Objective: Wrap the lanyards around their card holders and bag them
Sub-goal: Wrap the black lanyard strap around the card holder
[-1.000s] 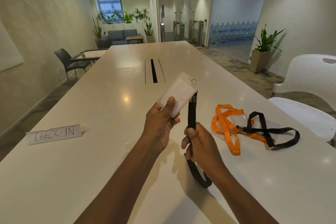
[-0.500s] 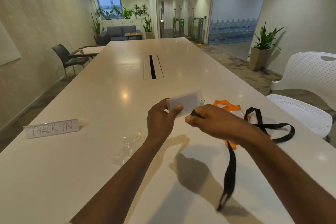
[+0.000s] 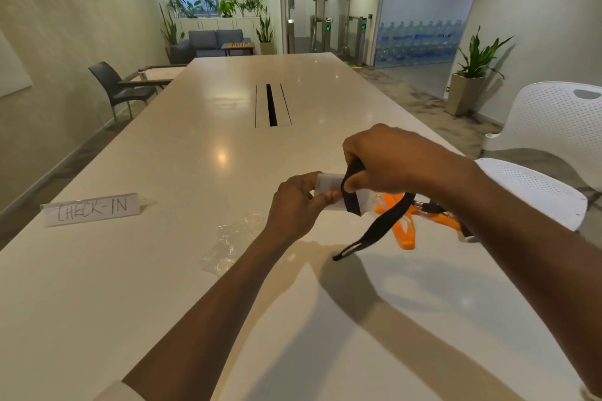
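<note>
**Black strap going round the card holder above the table**

A CHECK-IN sign (image 3: 92, 209) is standing well to the left of the card holder (image 3: 329, 185), and crumpled clear bags (image 3: 232, 239) are lying on the long white table (image 3: 163, 286) just below and left of it. An orange lanyard (image 3: 402, 228) is lying just right of the holder, with the right forearm crossing over it and hiding what lies further right. A white chair (image 3: 553, 127) is sitting beyond the table's right edge.

Half a second ago the right hand was level with the holder and the strap was hanging long toward the camera; now that hand is sitting higher, over the holder, and the strap's loose loop is trailing shorter.

The left hand (image 3: 294, 208) is pinching the pale, translucent holder by its left end, above the table. The right hand (image 3: 387, 156) is gripping the black lanyard (image 3: 350, 192), one band of it crossing the holder's face.
</note>
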Motion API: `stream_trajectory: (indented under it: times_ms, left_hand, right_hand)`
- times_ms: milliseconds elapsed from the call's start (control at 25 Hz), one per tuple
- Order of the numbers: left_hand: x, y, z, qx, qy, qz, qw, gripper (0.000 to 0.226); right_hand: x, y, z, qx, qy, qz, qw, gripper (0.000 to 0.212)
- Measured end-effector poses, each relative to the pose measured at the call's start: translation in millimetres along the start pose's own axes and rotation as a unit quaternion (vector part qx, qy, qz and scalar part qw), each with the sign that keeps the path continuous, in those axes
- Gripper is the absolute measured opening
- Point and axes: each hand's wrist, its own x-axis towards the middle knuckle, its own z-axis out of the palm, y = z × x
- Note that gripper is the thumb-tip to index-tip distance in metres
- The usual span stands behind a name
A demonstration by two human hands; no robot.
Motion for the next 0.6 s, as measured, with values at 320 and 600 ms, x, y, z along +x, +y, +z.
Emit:
stream_trajectory:
  times_ms: [320,600]
  left_hand:
    - [-7,14,-1,-0.051,-0.047,0.006,0.998,0.027]
    - [-20,37,-7,-0.140,-0.088,0.045,0.985,0.026]
  right_hand:
    - [25,24,-5,-0.019,0.046,-0.045,0.998,0.016]
    - [44,52,-1,0.125,0.058,-0.092,0.986,0.009]
